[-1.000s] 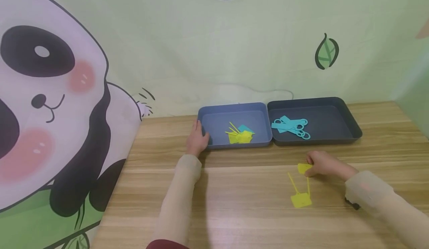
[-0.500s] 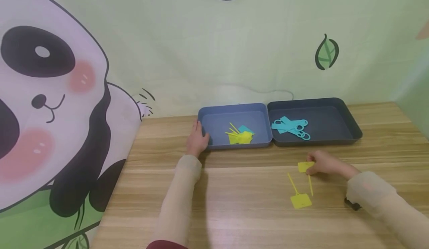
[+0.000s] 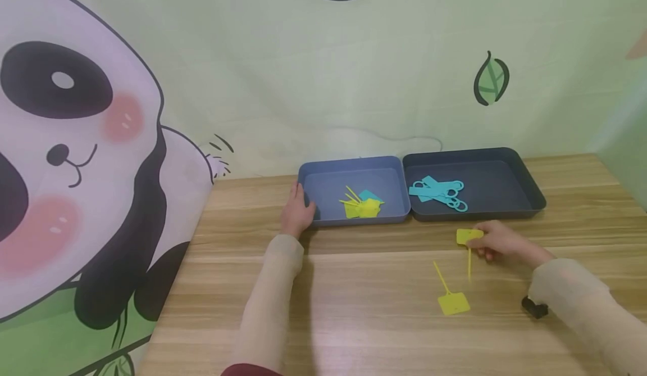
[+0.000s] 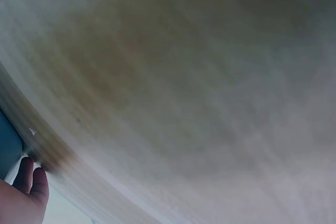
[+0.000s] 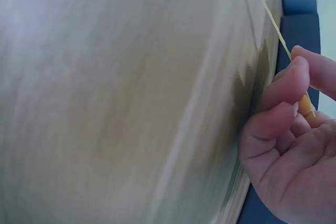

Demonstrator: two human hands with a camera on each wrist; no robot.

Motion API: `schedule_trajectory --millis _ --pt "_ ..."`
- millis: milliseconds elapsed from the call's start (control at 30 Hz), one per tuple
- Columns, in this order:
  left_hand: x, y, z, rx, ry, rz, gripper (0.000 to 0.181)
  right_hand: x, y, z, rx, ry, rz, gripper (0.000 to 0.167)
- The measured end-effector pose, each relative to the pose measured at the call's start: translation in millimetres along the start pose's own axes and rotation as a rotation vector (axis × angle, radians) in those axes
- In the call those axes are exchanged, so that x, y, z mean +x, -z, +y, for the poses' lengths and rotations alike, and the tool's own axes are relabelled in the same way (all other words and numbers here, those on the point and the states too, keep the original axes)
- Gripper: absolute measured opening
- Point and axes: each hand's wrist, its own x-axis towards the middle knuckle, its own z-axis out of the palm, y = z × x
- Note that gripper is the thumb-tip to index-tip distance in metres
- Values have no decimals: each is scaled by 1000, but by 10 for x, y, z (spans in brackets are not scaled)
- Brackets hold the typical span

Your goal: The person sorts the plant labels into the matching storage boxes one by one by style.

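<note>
At the left end of the blue tray (image 3: 354, 176), my left hand (image 3: 297, 214) holds the side wall near the front corner, thumb at the rim. In the left wrist view, part of that hand (image 4: 31, 190) shows beside the tray. My right hand (image 3: 500, 241) pinches a yellow tag cable tie (image 3: 466, 236) by its flat tag, its thin tail hanging down. That tail (image 5: 270, 19) also shows in the right wrist view, running out past the curled fingers (image 5: 273, 124). Another yellow tag cable tie (image 3: 454, 303) lies on the table below.
Inside the blue tray are several yellow tag cable ties (image 3: 363, 207) and a turquoise piece (image 3: 370, 195). Against it on the right stands a dark tray (image 3: 500, 188) with several turquoise ring-ended tags (image 3: 440, 189). A printed panda cloth (image 3: 253, 55) covers the wall behind the wooden table (image 3: 364, 291).
My right hand has lifted the yellow tag cable tie and moved it slightly up and right, away from the one on the table. The left hand has stayed at the blue tray.
</note>
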Motion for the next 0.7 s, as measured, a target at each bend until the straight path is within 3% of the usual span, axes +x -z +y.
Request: schedule_trajectory --millis 200,400,700 --pt "-3 0 1 -11 0 4 64 -17 55 -21 149 -48 -17 15" --pt "-4 3 -1 -10 0 6 64 -12 63 -52 302 -16 -59 10" --pt "-7 3 3 -3 5 12 64 24 74 -123 351 -49 -61 11"
